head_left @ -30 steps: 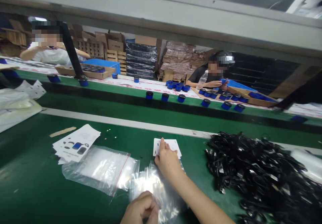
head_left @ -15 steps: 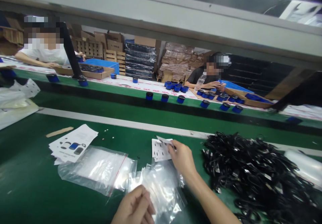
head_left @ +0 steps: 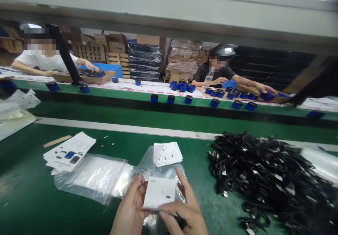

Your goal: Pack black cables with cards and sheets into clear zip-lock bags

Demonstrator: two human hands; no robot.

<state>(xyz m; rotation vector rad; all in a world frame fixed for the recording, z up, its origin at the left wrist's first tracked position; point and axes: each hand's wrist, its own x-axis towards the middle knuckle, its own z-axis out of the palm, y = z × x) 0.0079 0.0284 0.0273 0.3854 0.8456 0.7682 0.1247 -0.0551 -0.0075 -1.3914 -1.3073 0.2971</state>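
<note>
Both my hands meet at the bottom centre over a clear plastic bag (head_left: pixel 161 173). My left hand (head_left: pixel 130 208) and my right hand (head_left: pixel 183 210) pinch a small white card (head_left: pixel 159 197) between their fingers, held above the bag's mouth. A short stack of the same white cards (head_left: pixel 167 154) lies just beyond on the green table (head_left: pixel 31 199). Left of my hands lies a pile of clear zip bags (head_left: pixel 95 177) with a red seal line. A heap of black cables (head_left: pixel 266 175) fills the right side.
A stack of printed leaflets (head_left: pixel 69 152) and a wooden stick (head_left: pixel 56 141) lie at the left. Beyond a grey strip, blue round parts (head_left: pixel 170 98) ride a belt. Two other people work at cardboard trays (head_left: pixel 87 76) across it. A metal beam (head_left: pixel 169 13) runs overhead.
My right hand lifted one white card off the stack and drew it back to my left hand. Both hands now hold the card over the bag. The people across reached into their trays.
</note>
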